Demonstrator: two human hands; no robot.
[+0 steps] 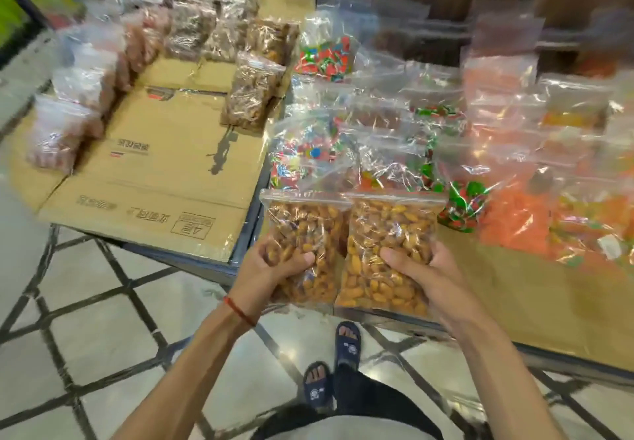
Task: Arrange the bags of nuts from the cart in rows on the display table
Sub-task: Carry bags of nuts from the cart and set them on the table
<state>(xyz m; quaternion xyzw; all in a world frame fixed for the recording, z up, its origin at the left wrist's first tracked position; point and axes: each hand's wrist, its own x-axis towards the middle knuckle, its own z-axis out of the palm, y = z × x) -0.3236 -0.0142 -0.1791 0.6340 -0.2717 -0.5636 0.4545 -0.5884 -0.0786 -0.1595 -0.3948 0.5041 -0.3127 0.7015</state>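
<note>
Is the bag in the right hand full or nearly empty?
Full. Nuts pack the right bag from its bottom nearly to its zip strip; the right hand grips it.

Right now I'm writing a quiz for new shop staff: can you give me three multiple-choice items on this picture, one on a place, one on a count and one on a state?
1. Relative to the left bag of nuts, the flattened cardboard lies:
A) to its left
B) to its right
C) on top of it

2. How many bags do the hands hold?
A) one
B) two
C) four

3. The right hand is:
A) flat on the table
B) gripping the right bag of nuts
C) hanging empty

Answers:
1 A, the cardboard covers the table to the left of that bag.
2 B, the left hand grips one bag and the right hand grips the other.
3 B, its thumb and fingers curl round the bag.
</note>
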